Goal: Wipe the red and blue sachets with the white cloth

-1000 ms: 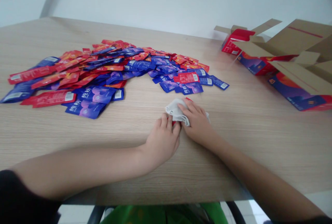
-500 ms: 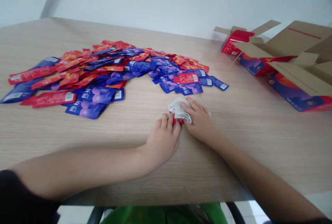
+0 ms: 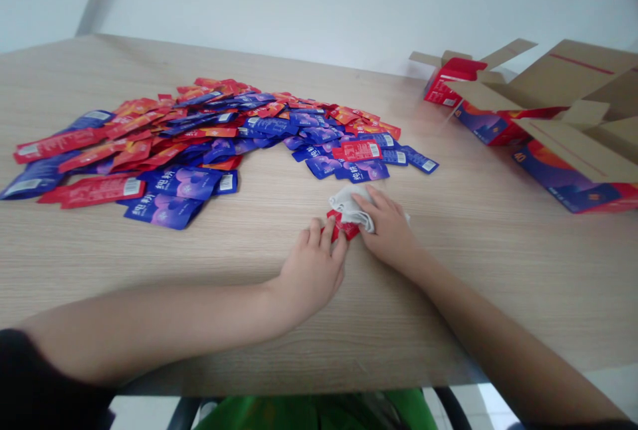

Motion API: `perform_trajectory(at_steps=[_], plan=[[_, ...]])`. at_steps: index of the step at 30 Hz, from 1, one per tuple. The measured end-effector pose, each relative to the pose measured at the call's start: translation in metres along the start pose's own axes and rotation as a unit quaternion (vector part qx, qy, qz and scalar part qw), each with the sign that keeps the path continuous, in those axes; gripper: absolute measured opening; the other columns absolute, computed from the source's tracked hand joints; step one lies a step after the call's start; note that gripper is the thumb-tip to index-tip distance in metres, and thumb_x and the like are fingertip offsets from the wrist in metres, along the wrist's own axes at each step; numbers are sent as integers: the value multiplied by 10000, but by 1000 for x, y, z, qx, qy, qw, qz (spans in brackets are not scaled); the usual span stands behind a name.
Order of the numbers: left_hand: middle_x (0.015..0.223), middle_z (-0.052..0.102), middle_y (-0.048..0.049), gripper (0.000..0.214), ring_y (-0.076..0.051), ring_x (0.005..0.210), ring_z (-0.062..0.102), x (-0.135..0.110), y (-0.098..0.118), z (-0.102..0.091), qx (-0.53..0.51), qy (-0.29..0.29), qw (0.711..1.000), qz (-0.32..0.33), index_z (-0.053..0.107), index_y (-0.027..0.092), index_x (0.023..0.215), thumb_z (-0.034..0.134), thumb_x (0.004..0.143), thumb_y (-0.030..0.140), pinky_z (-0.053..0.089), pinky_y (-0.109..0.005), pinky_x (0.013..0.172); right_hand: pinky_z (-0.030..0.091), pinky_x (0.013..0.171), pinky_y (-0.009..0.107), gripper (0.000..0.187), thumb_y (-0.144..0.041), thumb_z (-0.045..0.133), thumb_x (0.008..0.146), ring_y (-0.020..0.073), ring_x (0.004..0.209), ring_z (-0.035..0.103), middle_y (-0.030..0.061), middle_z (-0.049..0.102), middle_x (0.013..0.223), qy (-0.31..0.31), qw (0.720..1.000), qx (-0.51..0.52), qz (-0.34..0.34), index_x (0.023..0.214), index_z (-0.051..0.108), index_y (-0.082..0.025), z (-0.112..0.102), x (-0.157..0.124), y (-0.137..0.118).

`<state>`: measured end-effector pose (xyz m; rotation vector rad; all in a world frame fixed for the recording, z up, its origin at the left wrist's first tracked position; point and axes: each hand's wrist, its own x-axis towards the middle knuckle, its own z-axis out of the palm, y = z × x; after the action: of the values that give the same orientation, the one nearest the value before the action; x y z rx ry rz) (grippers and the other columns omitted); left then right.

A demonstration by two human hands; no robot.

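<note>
A red sachet lies flat on the wooden table in front of me. My left hand presses its near end down with closed fingertips. My right hand holds a crumpled white cloth on top of the sachet, fingers bent over it. Most of the sachet is hidden under the cloth and my fingers. Just beyond lies a wide pile of red and blue sachets.
Open cardboard boxes with red and blue printed sides lie at the far right of the table. A red carton sits beside them. The table's near edge runs under my forearms, with something green below it.
My right hand and the cloth have slid a little away from me and to the right, uncovering more of the red sachet. My left hand has stayed put.
</note>
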<state>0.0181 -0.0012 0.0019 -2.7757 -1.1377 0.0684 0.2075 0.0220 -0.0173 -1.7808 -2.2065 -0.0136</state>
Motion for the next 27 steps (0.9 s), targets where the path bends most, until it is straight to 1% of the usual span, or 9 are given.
perform_trajectory(at_steps=[3,5,8,10,15,19,22,25,27], plan=[[1464,440,-228,546,-400,1283,469,0,0,1,-3,-2,1000,0,417,94,1437,439,935,309,459,-477,933,348,1065,495,540,-206,500,852,329,1332,430,205,430,1474,21,999,0,44,1390,518,-161,0,0,10],[1459,447,-228,539,-401,1284,468,0,0,1,-5,-1,1000,0,435,90,1423,446,934,317,456,-476,941,350,1057,496,531,-230,520,851,337,1322,431,208,427,1472,26,999,-8,26,1378,532,-165,2,-2,4],[1416,486,-250,518,-412,1283,467,0,0,1,-4,-1,1000,-4,485,69,1373,468,924,326,451,-475,946,320,1073,495,508,-279,536,866,337,1352,384,189,402,1491,15,999,-22,-29,1366,546,-194,3,-5,-12],[1413,484,-261,520,-417,1284,465,0,0,1,-4,1,1000,-5,485,66,1371,471,922,328,450,-478,943,314,1080,489,507,-291,526,878,327,1368,366,177,395,1500,7,999,-22,-39,1378,534,-205,2,-5,-15],[1470,422,-255,557,-412,1280,468,0,0,2,-3,6,1000,0,422,73,1432,455,931,313,451,-480,935,351,1063,501,511,-243,503,873,332,1326,422,193,421,1481,25,999,-9,29,1380,533,-182,1,-3,0],[1474,414,-258,554,-422,1275,469,0,0,1,0,-2,1000,2,428,70,1429,446,936,322,455,-478,926,357,1064,502,505,-224,536,842,332,1314,424,173,420,1480,33,999,-2,8,1345,571,-209,5,-2,3],[1469,423,-252,550,-422,1281,465,0,0,0,0,-3,1000,2,421,74,1434,437,939,312,453,-481,934,364,1064,512,547,-180,542,810,340,1309,428,182,429,1470,35,999,6,19,1356,560,-193,6,1,8],[1445,456,-248,529,-415,1279,469,0,0,0,-2,-5,1000,2,449,74,1412,436,940,311,455,-484,932,391,1052,504,588,-121,523,780,323,1257,488,194,509,1389,38,998,44,40,1368,540,-146,4,7,23],[1437,466,-248,519,-412,1274,474,0,0,-1,-7,-4,1000,2,465,74,1398,442,936,311,458,-483,925,427,1028,467,569,-90,509,763,290,1183,554,180,579,1297,37,994,87,46,1327,572,-125,1,11,34]])
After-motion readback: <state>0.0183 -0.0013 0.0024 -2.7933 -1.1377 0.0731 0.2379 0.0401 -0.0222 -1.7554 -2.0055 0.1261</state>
